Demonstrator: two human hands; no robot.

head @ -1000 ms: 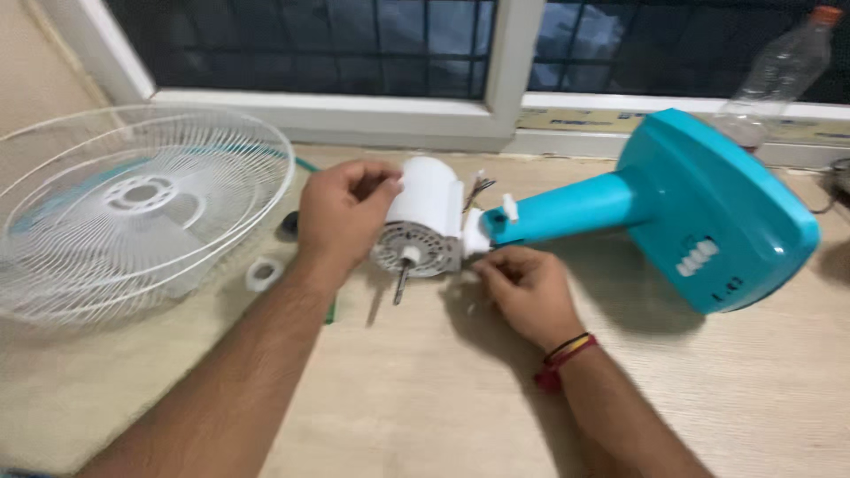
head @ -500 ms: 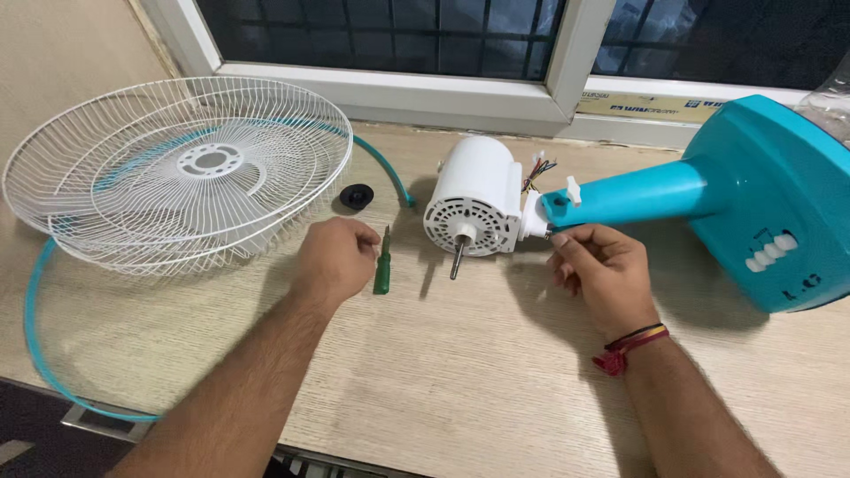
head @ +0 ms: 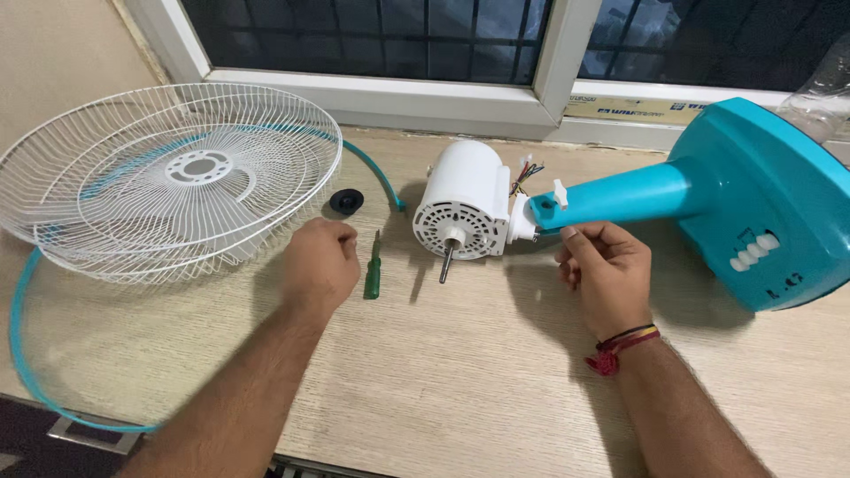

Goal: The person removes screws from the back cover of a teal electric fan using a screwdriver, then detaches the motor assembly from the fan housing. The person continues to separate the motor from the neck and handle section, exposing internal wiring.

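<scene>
A white fan motor (head: 465,208) lies on the wooden table (head: 460,381), its metal shaft (head: 445,264) pointing toward me. It is joined to the neck of a teal fan stand (head: 753,204) lying on its side. My left hand (head: 319,265) rests on the table as a loose fist, just left of a small green screwdriver (head: 372,270); I cannot tell whether it touches it. My right hand (head: 602,270) is curled under the teal neck near the motor joint, fingertips against its underside. Coloured wires (head: 524,170) stick out behind the motor.
Two stacked white wire fan grilles (head: 177,173) fill the table's left side, with a teal rim band (head: 27,354) looping around them. A black round cap (head: 346,200) lies between grilles and motor. A clear plastic bottle (head: 819,88) stands on the window sill at far right.
My left hand has left the top of the motor and come down beside the green screwdriver. My right hand has stayed at the neck joint. The view has widened to the left.
</scene>
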